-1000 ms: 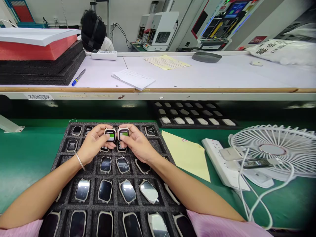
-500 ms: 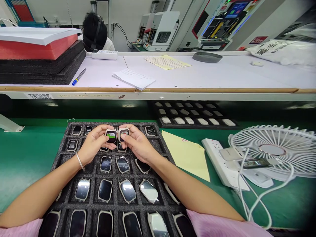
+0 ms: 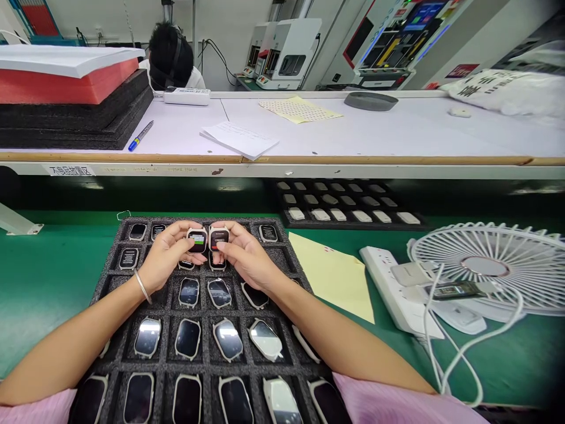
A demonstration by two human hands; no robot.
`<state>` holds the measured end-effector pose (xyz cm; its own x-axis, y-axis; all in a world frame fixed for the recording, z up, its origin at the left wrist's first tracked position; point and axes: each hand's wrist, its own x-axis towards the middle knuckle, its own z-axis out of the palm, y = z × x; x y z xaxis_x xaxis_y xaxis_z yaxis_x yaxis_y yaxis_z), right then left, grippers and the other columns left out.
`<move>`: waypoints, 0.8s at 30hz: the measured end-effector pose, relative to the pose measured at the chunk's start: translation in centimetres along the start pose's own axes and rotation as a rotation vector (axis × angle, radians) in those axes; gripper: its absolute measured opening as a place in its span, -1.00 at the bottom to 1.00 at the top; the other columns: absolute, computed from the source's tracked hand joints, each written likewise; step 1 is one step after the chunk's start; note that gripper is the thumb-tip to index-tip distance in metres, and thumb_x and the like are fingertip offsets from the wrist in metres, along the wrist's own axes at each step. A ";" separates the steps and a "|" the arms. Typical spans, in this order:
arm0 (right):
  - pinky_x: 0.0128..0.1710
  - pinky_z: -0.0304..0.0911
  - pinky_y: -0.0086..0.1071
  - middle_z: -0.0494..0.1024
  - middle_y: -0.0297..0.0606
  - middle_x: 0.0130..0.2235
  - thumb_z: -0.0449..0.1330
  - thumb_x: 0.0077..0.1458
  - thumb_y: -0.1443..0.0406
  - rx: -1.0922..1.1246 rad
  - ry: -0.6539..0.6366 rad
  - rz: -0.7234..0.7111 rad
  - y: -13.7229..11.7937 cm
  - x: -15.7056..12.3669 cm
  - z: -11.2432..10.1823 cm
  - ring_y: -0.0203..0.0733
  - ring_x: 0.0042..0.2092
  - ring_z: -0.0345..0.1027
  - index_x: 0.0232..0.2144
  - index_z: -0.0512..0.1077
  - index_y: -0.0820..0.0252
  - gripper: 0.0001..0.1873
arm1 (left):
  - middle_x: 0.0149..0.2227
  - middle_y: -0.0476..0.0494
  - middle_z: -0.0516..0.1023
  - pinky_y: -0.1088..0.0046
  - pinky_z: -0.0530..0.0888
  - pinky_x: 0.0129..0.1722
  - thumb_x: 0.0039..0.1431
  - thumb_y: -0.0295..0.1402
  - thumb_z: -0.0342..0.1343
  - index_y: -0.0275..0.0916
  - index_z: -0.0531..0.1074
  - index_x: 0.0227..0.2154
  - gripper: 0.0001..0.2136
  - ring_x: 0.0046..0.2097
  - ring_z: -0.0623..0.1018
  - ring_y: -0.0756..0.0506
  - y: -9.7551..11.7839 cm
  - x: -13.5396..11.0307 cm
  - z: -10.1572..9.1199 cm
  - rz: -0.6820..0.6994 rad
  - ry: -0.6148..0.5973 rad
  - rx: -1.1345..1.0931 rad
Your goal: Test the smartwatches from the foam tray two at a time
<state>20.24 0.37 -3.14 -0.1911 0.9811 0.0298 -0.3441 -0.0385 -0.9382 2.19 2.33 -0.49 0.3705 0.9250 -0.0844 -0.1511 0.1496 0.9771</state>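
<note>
A black foam tray (image 3: 111, 277) on the green bench holds several smartwatch bodies in its pockets. Above its far rows my left hand (image 3: 165, 256) is closed on one watch body (image 3: 197, 239) whose screen is lit with a green band. Right beside it my right hand (image 3: 247, 256) grips a second watch body (image 3: 218, 237) with a dark screen showing a small red mark. The two watches sit side by side, nearly touching. A thin bracelet circles my left wrist.
A yellow sheet (image 3: 333, 277), a white power strip (image 3: 397, 291) with cables and a white fan (image 3: 489, 268) lie to the right. Another tray of parts (image 3: 348, 203) sits under the shelf. On the shelf lie papers, a pen, foam stacks (image 3: 75, 100). A person sits beyond.
The right-hand watch's screen went from a green band to dark with a red mark. Both hands stayed in place over the tray.
</note>
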 end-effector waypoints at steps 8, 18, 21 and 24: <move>-0.40 0.25 -0.39 0.48 -0.43 -0.35 0.29 0.05 0.26 -0.010 -0.009 -0.021 0.1 0.0 0.0 -0.37 -0.47 0.38 -0.11 0.38 0.09 -0.67 | -0.26 -0.03 0.53 0.44 0.58 -0.41 -0.01 -0.34 0.26 -0.24 0.41 -0.19 -0.70 -0.46 0.62 -0.03 -0.1 0.1 0.1 0.021 0.022 0.052; -0.41 0.24 -0.40 0.48 -0.41 -0.29 0.26 -0.03 0.40 -0.025 0.025 -0.023 0.1 0.1 0.0 -0.37 -0.45 0.40 -0.10 0.37 0.07 -0.61 | -0.17 -0.07 0.52 0.44 0.57 -0.33 -0.05 -0.44 0.27 -0.21 0.39 -0.05 -0.57 -0.40 0.60 0.00 0.5 0.1 0.3 0.046 0.017 0.044; -0.38 0.30 -0.41 0.50 -0.36 -0.25 0.28 -0.02 0.38 -0.010 0.018 -0.029 0.1 0.3 0.0 -0.34 -0.39 0.43 -0.06 0.36 0.06 -0.57 | -0.23 -0.05 0.54 0.58 0.52 -0.33 -0.13 -0.57 0.31 -0.15 0.42 -0.03 -0.47 -0.30 0.58 0.02 2.1 -1.7 1.2 0.090 -0.075 -0.021; -0.27 0.40 -0.34 0.49 -0.28 -0.15 0.31 0.02 0.32 -0.009 -0.030 -0.044 -0.5 -0.2 0.6 -0.29 -0.30 0.47 0.04 0.33 0.03 -0.49 | -0.32 -0.01 0.55 0.62 0.48 -0.43 -0.12 -0.57 0.35 0.03 0.43 0.02 -0.40 -0.36 0.57 0.01 4.1 -5.2 1.9 0.003 -0.481 -0.125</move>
<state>19.93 0.07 -2.51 -0.2031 0.9758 0.0810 -0.3441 0.0063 -0.9389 1.38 -2.58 4.31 0.7465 0.6637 0.0473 -0.2510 0.2150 0.9438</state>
